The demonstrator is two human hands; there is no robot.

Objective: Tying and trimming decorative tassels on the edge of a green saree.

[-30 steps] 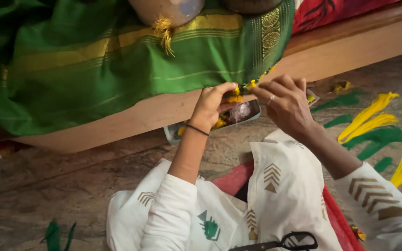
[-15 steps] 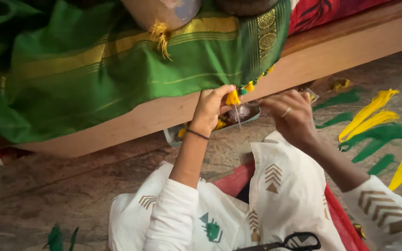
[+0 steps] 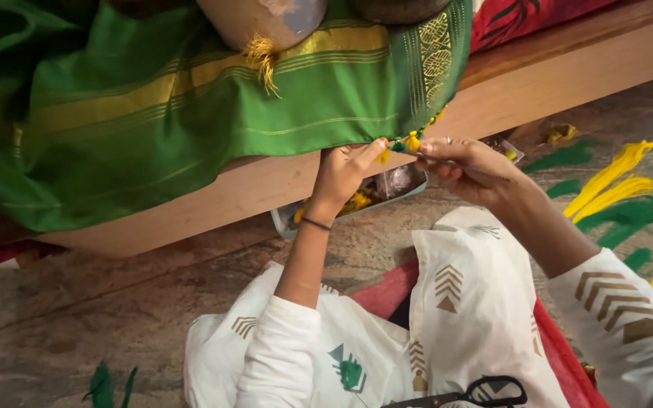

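fingers (image 3: 372,151) of left hand (image 3: 341,177) — pinch green cloth (image 3: 190,113) hem | right hand (image 3: 466,170) — grips yellow tassel (image 3: 413,142) between

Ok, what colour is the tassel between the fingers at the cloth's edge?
Yellow, on a green cloth with gold stripes; the tassel shows in the head view.

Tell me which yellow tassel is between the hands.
The small yellow tassel at the green cloth's corner edge, between the left hand and right hand; the larger yellow tassel hangs higher, untouched.
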